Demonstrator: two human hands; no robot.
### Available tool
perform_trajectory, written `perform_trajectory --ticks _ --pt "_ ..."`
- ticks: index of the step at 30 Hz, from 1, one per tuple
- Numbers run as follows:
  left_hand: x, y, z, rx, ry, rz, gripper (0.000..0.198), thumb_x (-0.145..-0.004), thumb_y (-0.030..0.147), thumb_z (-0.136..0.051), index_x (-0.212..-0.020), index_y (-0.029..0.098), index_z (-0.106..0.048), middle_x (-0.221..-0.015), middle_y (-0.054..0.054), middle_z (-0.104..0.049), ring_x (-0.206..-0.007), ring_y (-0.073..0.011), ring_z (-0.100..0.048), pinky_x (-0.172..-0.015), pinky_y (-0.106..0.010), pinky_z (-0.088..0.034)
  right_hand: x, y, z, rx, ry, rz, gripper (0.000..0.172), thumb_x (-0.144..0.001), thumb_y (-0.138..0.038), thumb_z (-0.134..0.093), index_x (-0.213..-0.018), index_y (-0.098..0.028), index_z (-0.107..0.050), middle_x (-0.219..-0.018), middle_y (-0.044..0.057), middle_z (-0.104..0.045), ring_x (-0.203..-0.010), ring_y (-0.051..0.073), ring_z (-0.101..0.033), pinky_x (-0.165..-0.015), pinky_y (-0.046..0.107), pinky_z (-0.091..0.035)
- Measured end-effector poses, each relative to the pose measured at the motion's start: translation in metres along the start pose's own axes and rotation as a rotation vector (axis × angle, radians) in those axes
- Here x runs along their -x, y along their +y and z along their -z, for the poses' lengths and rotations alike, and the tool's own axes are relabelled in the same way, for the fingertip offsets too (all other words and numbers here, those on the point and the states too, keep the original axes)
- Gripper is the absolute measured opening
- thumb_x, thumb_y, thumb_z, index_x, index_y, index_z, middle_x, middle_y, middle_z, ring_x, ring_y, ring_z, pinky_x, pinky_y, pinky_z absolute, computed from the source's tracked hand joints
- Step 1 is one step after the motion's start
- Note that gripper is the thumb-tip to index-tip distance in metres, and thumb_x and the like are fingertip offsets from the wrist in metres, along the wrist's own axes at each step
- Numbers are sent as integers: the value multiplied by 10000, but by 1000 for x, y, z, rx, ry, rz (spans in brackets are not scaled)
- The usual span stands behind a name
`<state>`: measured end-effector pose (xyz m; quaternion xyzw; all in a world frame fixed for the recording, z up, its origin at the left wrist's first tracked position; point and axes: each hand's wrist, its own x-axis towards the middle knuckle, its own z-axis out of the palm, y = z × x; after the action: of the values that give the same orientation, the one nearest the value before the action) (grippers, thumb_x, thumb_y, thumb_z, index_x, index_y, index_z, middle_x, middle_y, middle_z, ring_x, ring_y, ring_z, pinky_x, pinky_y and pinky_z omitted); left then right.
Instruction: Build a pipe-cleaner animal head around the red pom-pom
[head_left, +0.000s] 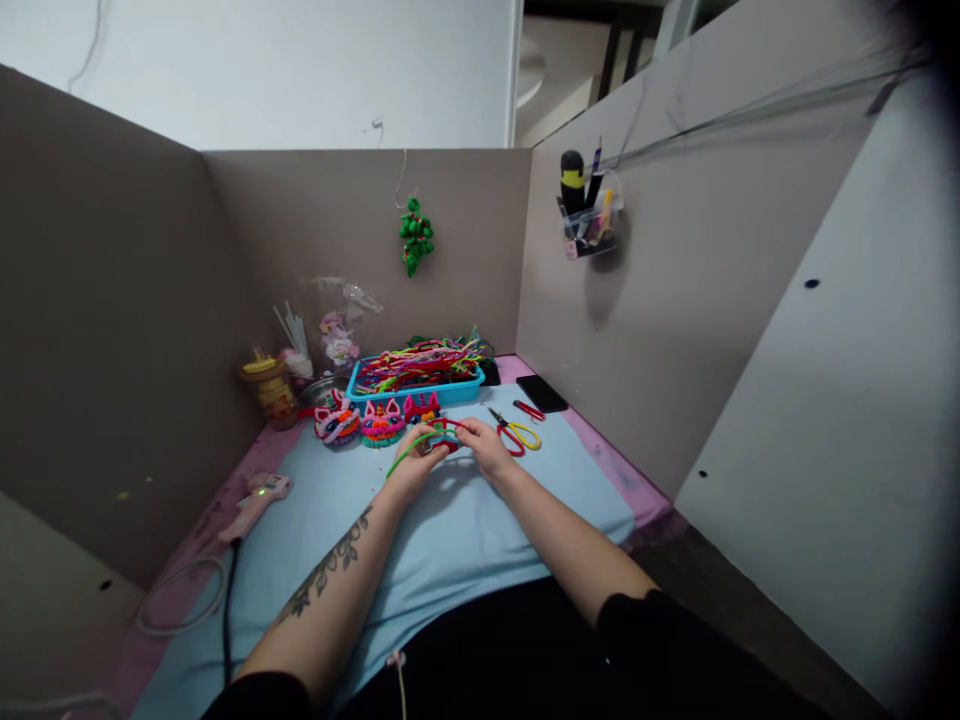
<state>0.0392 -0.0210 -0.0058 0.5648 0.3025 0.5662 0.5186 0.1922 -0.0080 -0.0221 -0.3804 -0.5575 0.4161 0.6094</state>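
Forearms stretch out over a pale blue mat (457, 540), which lies bare on the near side of both hands, the widest free stretch on the desk. Well off to the left of the left hand, a pink glue gun (255, 498) rests at the mat's pink edge, its cable trailing back toward the person.

The left hand (415, 464) is closed, pinching a green pipe cleaner (405, 453) that arcs out past its wrist. The right hand (487, 452) sits just beside it, fingertips closed on a small red piece (450, 430) between the two hands, where the green stem ends.

Just right of the right hand lie yellow-handled scissors (517, 436), close enough to crowd that side. Beyond them are red clippers (529, 409) and a black phone (541, 392) near the right wall.

Just past the left hand stands a row of bright cat-eared craft pieces (381, 424), leaving little room forward. Behind these a blue tray (415, 392) holds a heap of coloured pipe cleaners. Left of the tray, in the corner, stands a yellow-lidded jar (270, 392).

Cardboard walls close the desk in on three sides. A green ornament (415, 236) hangs on the far wall, and a clear holder (589, 226) sits high on the right wall
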Motion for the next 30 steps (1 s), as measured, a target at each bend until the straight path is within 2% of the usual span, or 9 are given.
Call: perform_trajectory --ticks 7,12,15,19,22,26,28,30 --pt "-3 -2 4 15 20 8 343 -592 260 -826 -813 184 -576 -765 18 -616 -705 -123 -577 -667 -237 -441 2 -2 -1 -5 18 5 263 -718 -434 -651 -661 -188 -579 -685 -18 -540 -694 140 -491 -706 284 -407" --pt "-3 3 8 52 -20 82 382 -606 317 -815 -873 175 -581 -757 -1 -650 -686 -135 -593 -680 -265 -456 2 -10 -1 -72 -43 -71 299 -692 -467 -657 -663 -178 -586 -610 -19 -542 -601 132 -482 -617 276 -397" --pt "-2 9 10 69 -54 139 403 -599 315 -815 -895 169 -584 -757 -13 -665 -665 -144 -606 -661 -273 -462 3 -13 -1 -102 -60 -95 291 -660 -452 -687 -715 -184 -587 -632 -20 -552 -598 131 -491 -597 267 -400" --pt "-1 16 12 95 -91 224 437 -602 308 -804 -952 174 -579 -722 -11 -667 -616 -148 -610 -607 -270 -460 5 -13 2 -89 -68 -14 275 -654 -381 -711 -831 -207 -594 -766 -7 -586 -726 152 -545 -675 275 -437" --pt "-1 18 13 114 -100 261 457 -583 305 -809 -957 180 -578 -666 11 -648 -562 -135 -591 -565 -255 -444 6 -14 7 74 -149 73 186 -699 -351 -689 -801 -204 -640 -900 28 -589 -853 176 -559 -713 284 -438" --pt "-1 17 13 134 -89 281 455 -559 294 -819 -931 181 -583 -650 26 -633 -557 -128 -589 -561 -248 -439 8 -18 11 263 -196 147 135 -724 -306 -685 -831 -223 -683 -1107 58 -549 -1053 213 -538 -821 326 -428" --pt "-1 14 13 136 -83 294 454 -551 286 -823 -924 179 -588 -632 33 -619 -547 -125 -583 -557 -246 -430 10 -21 11 310 -222 170 153 -721 -285 -693 -865 -235 -689 -1153 66 -538 -1114 229 -517 -881 361 -415" --pt "-1 12 14 134 -83 309 461 -535 266 -832 -920 178 -595 -631 32 -618 -548 -126 -582 -555 -244 -421 10 -22 11 326 -248 185 106 -719 -276 -695 -811 -224 -688 -1159 72 -544 -1142 239 -504 -942 393 -388"
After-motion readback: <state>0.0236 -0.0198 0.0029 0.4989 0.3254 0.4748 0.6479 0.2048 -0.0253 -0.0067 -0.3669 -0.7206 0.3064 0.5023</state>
